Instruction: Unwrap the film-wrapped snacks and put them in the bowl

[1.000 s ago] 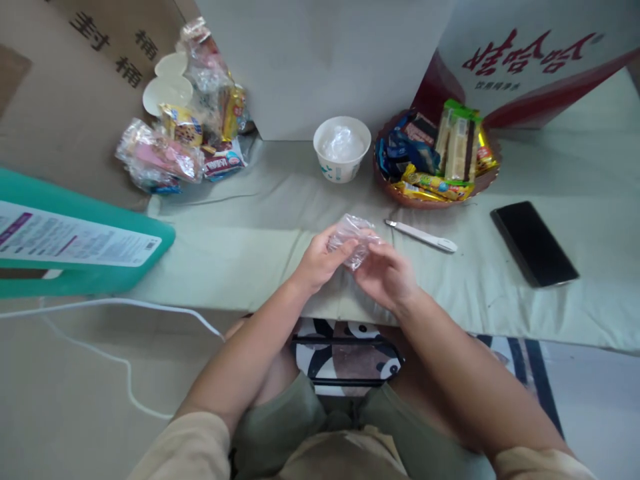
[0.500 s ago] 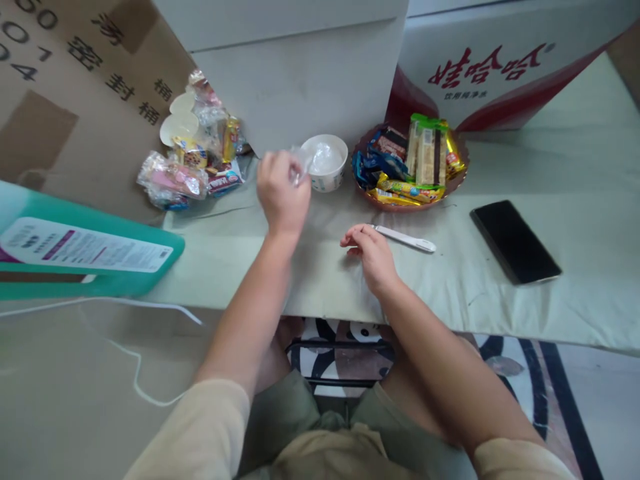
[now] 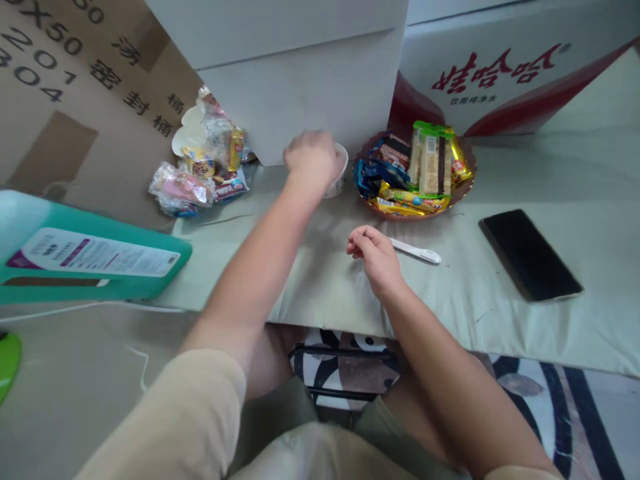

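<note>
Left hand (image 3: pixel 313 159) over white cup (image 3: pixel 341 179), grip unclear, contents hidden. Right hand (image 3: pixel 374 257) loosely curled, empty, on table (image 3: pixel 525 180). Brown basket (image 3: pixel 463 190) holds wrapped snacks (image 3: pixel 417 167).

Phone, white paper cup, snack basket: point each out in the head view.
phone (image 3: pixel 530 255), head view, middle of its dark screen.
white paper cup (image 3: pixel 341 175), head view, visible right side wall beside the left hand (image 3: pixel 313 159).
snack basket (image 3: pixel 463 190), head view, brown rim at its right edge.
</note>
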The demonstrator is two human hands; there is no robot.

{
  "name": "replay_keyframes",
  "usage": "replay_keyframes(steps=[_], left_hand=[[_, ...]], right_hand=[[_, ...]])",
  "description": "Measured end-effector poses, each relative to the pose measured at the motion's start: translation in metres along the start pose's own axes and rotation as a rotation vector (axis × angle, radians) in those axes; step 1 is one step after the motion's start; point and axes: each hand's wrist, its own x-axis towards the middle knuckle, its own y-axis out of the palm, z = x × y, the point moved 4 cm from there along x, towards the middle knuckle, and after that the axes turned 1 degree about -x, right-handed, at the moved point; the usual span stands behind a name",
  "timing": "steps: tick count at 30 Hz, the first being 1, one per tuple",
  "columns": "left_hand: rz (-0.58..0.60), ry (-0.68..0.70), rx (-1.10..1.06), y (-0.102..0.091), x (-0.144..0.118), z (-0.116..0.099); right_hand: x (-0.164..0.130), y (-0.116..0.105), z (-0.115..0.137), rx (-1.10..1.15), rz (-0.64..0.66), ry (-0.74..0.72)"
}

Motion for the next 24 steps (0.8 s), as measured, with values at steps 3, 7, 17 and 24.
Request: replay_keyframes(steps=[3,7,17,24], left_hand=[[-0.219,0.045,-0.418,-0.025,-0.068,0.036],[-0.037,-0.05,-0.753,-0.009,-0.134,0.108],[0.002,-0.296,-1.009,-0.013,-0.119,0.198],[-0.051,-0.354,-1.154,-0.022,-0.117,0.212]], right_hand=[[-0.004,0.006,-0.003,-0.046,0.007,-0.037],[-0.012,0.033,-0.01,-0.178,0.047,-0.104],[0.161,0.26,0.01,-0.414,0.311,-0.518],[0.233,0.303,0.008,-0.34,0.173,-0.408]])
